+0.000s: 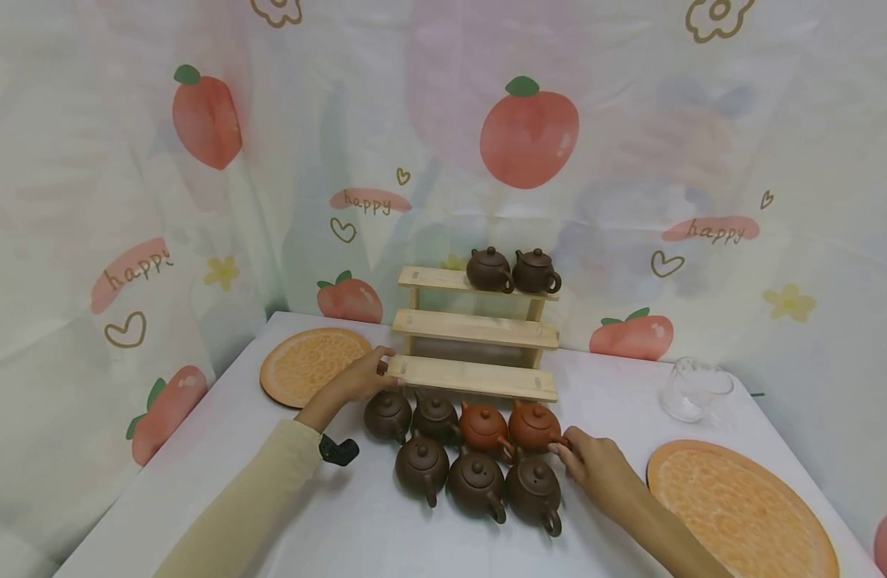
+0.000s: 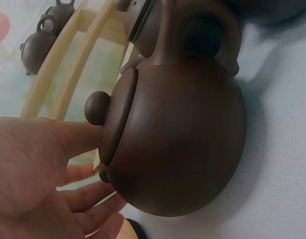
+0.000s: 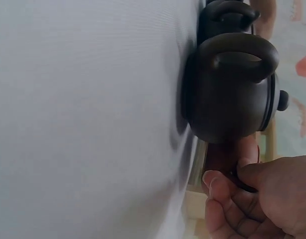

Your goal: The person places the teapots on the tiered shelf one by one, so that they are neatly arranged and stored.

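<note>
Right hand [image 1: 600, 467] pinches round reddish-brown clay teapot [image 1: 534, 424] by handle [image 1: 558, 440], left hand [image 1: 358, 376] loosely spread at lower-left end of pale three-tier wooden rack [image 1: 475, 377], contact unclear.

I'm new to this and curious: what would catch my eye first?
Two round orange-red clay teapots stand out among five dark brown ones on the white table, the right hand gripping the one nearer it. Behind them rises a three-tier pale wooden stand, two dark brown teapots on top.
</note>
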`<action>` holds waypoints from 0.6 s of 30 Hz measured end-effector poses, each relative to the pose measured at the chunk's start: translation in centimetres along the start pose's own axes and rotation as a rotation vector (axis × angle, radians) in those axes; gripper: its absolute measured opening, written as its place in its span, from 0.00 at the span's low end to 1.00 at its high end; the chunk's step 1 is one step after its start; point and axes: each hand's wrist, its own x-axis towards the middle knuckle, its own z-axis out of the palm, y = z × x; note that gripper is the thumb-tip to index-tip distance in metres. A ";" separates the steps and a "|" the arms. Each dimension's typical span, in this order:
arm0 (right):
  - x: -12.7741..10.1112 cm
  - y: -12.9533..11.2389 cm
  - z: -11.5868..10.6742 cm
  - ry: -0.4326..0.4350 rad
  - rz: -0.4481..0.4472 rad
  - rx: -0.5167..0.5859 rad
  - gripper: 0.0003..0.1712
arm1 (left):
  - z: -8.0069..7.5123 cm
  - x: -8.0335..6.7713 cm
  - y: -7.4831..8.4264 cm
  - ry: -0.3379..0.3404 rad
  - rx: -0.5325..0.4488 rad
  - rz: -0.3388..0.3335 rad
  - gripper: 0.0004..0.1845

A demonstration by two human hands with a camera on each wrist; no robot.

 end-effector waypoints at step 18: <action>4.0 -2.0 -1.8 -0.018 -0.038 0.010 0.12 | 0.0 -0.1 0.1 -0.004 0.003 0.033 0.36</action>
